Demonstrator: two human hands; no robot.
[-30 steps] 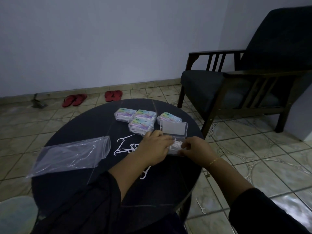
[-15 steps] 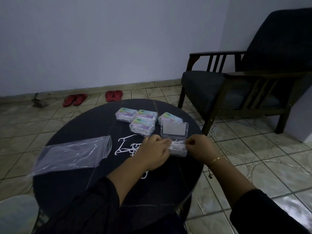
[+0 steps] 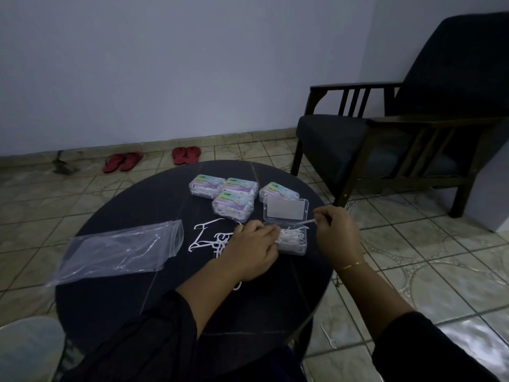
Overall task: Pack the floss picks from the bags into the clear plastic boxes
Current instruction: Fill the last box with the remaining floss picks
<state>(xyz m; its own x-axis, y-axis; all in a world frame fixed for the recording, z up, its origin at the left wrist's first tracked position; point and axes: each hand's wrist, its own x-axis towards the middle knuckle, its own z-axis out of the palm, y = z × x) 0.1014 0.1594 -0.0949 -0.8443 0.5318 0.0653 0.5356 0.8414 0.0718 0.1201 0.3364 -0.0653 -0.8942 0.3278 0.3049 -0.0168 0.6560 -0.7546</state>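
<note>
Head view | right hand (image 3: 336, 232) pinches one white floss pick (image 3: 308, 221) above open clear plastic box (image 3: 292, 239) on round dark table (image 3: 132, 216) | left hand (image 3: 252, 250) curled, fingertips on picks at box's left edge | empty clear bag (image 3: 121, 250) left

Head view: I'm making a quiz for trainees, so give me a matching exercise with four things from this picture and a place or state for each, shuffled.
Things:
1. open box
2. plastic bag
3. red sandals
4. right hand

Places or states:
A. on the floor by the wall
B. pinching one floss pick
C. lying flat on the table, left of the loose picks
D. lid up, partly filled with picks

Pairs: 1-D, 2-C, 3-A, 4-B
</note>
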